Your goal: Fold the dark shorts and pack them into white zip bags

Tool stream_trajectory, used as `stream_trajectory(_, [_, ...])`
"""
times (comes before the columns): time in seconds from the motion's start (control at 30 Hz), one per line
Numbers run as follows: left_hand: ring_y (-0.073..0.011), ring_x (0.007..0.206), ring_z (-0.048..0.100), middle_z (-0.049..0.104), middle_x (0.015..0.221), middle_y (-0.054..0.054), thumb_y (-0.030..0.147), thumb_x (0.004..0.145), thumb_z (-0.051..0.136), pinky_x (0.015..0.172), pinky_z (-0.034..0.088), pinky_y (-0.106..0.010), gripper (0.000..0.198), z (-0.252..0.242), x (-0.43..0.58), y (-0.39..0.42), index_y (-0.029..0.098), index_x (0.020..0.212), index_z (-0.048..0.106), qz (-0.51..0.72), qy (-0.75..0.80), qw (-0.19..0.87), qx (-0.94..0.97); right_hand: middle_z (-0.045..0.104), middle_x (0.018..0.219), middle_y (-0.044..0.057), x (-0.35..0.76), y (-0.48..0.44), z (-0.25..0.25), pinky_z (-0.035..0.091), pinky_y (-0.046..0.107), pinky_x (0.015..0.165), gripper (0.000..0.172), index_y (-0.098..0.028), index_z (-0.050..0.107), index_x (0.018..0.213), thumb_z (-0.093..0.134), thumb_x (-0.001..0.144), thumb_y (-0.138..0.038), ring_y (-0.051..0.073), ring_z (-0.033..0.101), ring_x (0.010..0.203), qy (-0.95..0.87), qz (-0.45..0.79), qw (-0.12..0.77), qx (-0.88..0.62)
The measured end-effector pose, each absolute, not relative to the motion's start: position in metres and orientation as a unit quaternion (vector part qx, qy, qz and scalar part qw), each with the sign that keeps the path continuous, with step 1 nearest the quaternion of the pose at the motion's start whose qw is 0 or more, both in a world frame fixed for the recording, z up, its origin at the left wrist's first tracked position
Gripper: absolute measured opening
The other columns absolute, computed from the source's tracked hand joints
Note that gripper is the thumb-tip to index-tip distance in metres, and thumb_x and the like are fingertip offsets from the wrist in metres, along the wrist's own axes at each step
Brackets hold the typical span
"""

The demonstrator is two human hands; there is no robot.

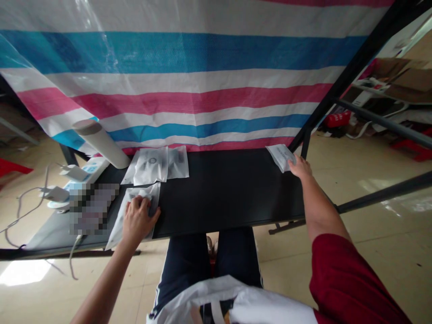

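Note:
My left hand (139, 219) rests palm down on a frosted zip bag (118, 225) at the front left of the black table (219, 193), its fingers apart over the bag. Something dark inside that bag shows faintly. At the table's far right corner, my right hand (300, 166) grips the edge of a small frosted plastic packet (280, 156) with print on it. Behind my left hand lie more frosted bags: one with a round dark logo (151, 164), overlapping another with a dark item (178, 162) inside.
A white bottle (103, 144) leans in view behind a power strip (94, 168) with plugged-in chargers (72, 173). A blurred-out phone-like device (96, 209) with a cable lies nearby. A striped plastic sheet (202, 90) hangs behind the table; a dark metal frame (317, 112) stands at right.

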State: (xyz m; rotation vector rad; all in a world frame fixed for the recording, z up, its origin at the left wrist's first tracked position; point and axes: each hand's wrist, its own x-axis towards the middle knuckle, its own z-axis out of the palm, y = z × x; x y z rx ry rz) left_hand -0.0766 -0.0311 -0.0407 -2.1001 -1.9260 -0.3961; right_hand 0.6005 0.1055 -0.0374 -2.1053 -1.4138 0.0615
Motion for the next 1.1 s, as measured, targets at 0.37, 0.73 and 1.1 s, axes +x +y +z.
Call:
stream_trajectory(0.37, [-0.0312,0.112,0.054,0.056,0.116,-0.015,0.052,0.086,0.047,0.107,0.035,-0.051,0.037,-0.033,-0.079,-0.033,0.018,0.094,0.057,-0.175,-0.668,0.102,-0.716,0.057,0.129,0.028,0.576,0.109,-0.031,0.04,0.043,0.083,0.062,-0.012,0.047,0.144,0.056,0.09,-0.041,0.03,0.063,0.099,-0.5,0.135,0.136,-0.845])
stream_trajectory(0.73, [-0.0289,0.106,0.055,0.061,0.105,-0.009,0.04,0.09,0.055,0.094,0.041,-0.044,0.019,0.013,-0.004,-0.051,0.021,0.094,0.057,-0.321,-0.597,0.092,-0.729,0.064,0.122,0.016,0.368,0.004,-0.041,0.042,0.038,0.089,0.055,-0.019,0.045,0.145,0.045,0.096,-0.045,0.03,0.055,0.109,-0.674,-0.007,0.108,-0.731])
stream_trajectory(1.1, [-0.0239,0.1,0.056,0.062,0.105,-0.007,0.033,0.093,0.049,0.088,0.044,-0.038,0.018,0.026,0.099,-0.002,0.02,0.103,0.056,-0.325,-0.512,-0.073,-0.792,0.06,0.115,0.014,0.218,-0.086,-0.026,0.042,0.039,0.086,0.057,-0.022,0.044,0.144,0.048,0.094,-0.049,0.03,0.053,0.106,-0.715,0.062,0.118,-0.686])
